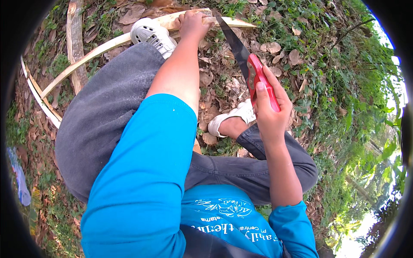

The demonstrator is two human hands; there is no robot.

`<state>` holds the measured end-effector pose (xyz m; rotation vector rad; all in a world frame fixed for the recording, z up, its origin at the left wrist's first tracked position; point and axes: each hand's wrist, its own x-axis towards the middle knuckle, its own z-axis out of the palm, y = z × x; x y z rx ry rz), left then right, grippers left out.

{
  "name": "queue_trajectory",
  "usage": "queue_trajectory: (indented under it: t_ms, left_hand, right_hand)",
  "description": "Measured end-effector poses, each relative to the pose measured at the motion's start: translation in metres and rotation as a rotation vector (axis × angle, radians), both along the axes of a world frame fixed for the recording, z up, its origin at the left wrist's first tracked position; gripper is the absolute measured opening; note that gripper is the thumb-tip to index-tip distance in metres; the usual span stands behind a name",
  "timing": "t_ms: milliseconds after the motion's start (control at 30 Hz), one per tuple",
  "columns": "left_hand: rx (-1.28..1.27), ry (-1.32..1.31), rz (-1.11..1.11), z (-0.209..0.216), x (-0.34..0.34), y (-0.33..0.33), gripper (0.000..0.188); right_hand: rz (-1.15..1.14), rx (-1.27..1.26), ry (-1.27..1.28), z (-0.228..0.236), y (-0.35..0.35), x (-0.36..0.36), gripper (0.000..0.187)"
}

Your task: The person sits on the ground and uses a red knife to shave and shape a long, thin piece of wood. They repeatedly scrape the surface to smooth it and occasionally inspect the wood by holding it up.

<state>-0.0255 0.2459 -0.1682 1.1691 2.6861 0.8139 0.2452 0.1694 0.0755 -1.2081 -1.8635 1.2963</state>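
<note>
My right hand (271, 103) is closed around the red handle of a handsaw (235, 45). Its dark blade slants up and left, and the tip meets a long, pale strip of split wood (107, 45). Just left of the blade, my left hand (193, 26) grips that strip, fingers wrapped over it. Right of the blade the wood tapers to a pointed end (238, 23). Whether the blade has cut into the wood or only rests against it, I cannot tell. My foot in a white clog (150, 34) is against the strip beside my left hand.
A rough log (74, 43) lies under the strip at the upper left. More thin pale strips (42, 101) lie at the far left. My other white clog (232, 118) is below the saw. Dry leaves (271, 47) and low green plants (344, 77) cover the sloping ground.
</note>
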Motion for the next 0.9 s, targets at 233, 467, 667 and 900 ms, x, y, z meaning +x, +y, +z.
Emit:
queue_trajectory:
  t_ms: [233, 467, 667, 900]
  left_hand:
    - [-0.024, 0.010, -0.059, -0.003, 0.003, 0.012, 0.041]
    - [0.092, 0.070, -0.018, -0.013, -0.006, 0.008, 0.034]
    - [0.053, -0.094, -0.061, 0.014, -0.004, 0.011, 0.029]
    - [0.096, -0.037, -0.087, -0.004, -0.020, 0.009, 0.027]
  right_hand:
    - [-0.102, 0.017, 0.147, -0.109, 0.039, -0.065, 0.043]
    - [0.074, -0.007, -0.007, -0.159, 0.001, -0.012, 0.059]
    - [-0.006, -0.044, -0.054, -0.088, -0.017, 0.015, 0.055]
    - [0.120, 0.149, 0.000, -0.020, 0.005, -0.001, 0.044]
